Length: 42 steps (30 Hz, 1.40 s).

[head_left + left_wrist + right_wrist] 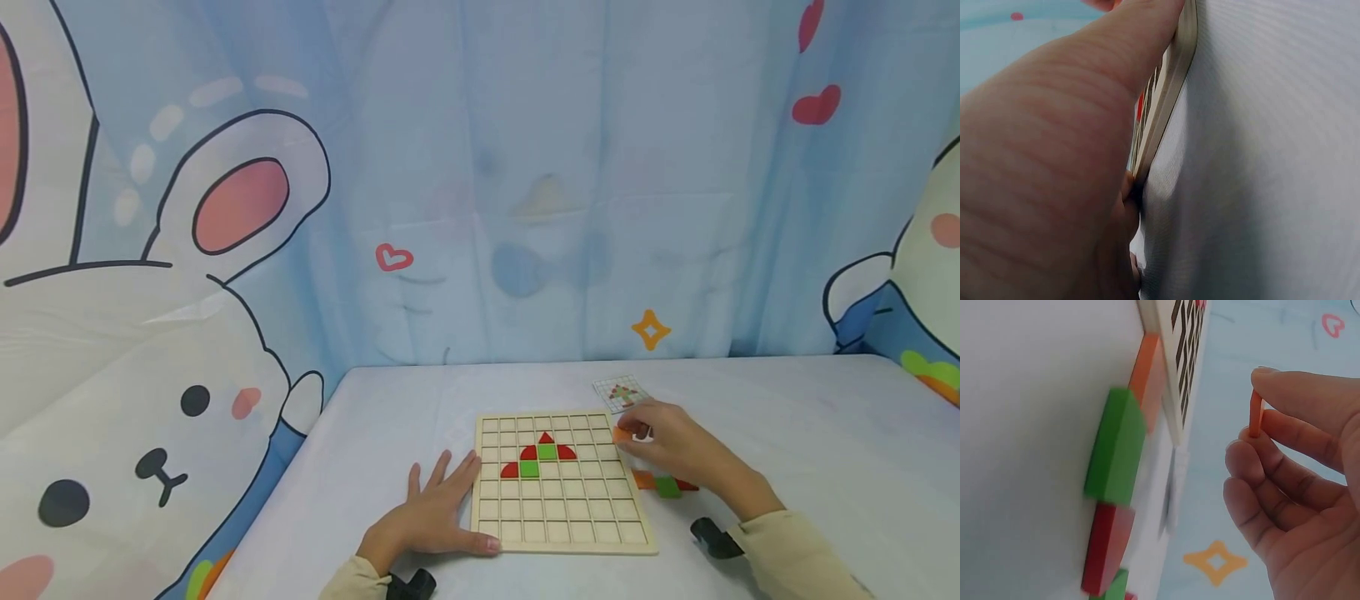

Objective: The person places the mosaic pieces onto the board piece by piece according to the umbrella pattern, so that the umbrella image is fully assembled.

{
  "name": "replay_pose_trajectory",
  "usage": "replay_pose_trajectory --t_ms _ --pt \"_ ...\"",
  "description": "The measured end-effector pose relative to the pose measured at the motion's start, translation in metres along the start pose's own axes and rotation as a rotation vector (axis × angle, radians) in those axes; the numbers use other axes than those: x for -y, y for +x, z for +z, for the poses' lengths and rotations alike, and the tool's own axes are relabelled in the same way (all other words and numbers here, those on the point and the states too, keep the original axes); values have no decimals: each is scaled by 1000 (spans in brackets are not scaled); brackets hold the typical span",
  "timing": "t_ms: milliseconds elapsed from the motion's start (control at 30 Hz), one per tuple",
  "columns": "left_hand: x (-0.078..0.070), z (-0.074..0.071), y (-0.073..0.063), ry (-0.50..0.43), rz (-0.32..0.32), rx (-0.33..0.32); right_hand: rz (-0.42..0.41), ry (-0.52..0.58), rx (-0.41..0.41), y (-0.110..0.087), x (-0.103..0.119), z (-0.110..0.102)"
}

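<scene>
Pinching an orange piece (1255, 415) by its edges between thumb and fingers of the right hand (666, 432), off the counter (825, 433), just beside the right edge of the grid board (570, 510). Best to grip lightly, leaving the flat faces easy to turn. Check the angle against the printed card (620, 393) beyond the board's far right corner. With the left hand (427, 518), fingers spread at the left edge and thumb at the near corner, steady the board without shoving. Avoid nudging the red triangle (546, 437), green squares (547, 452) and red rounded pieces (567, 452) on the grid, or brushing the loose orange block (1147, 378), green block (1116, 447) and red block (1107, 550) lying alongside.
</scene>
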<state>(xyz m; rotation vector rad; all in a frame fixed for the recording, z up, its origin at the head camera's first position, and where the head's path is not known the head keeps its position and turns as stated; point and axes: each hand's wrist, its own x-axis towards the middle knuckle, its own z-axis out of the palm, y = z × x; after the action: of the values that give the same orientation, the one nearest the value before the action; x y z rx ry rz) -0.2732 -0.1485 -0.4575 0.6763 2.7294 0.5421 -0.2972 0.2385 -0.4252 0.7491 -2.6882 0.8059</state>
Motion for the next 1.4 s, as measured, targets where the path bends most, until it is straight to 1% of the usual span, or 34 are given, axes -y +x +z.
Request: replay_pose_trajectory --t_ms 167,333,600,733,867,967,1167,1267,1400 --pt "1 0 0 4 1 3 -56 5 12 3 9 5" --pt "0 -1 0 10 6 -13 -90 -4 19 6 18 10" --pt "-3 5 0 17 -12 -14 -135 5 85 12 38 21" --pt "-4 7 1 23 -11 -11 -168 16 90 13 44 28" --pt "-4 6 2 32 -20 -12 -187 10 103 20 47 35" --pt "-4 6 1 35 -31 -9 -180 1 125 26 51 39" --pt "-4 2 1 39 -32 -6 -137 -44 173 36 58 49" --pt "-4 1 1 50 -33 -9 -168 -77 194 39 61 53" --pt "-3 0 1 51 -36 -8 -228 -104 188 41 64 59"
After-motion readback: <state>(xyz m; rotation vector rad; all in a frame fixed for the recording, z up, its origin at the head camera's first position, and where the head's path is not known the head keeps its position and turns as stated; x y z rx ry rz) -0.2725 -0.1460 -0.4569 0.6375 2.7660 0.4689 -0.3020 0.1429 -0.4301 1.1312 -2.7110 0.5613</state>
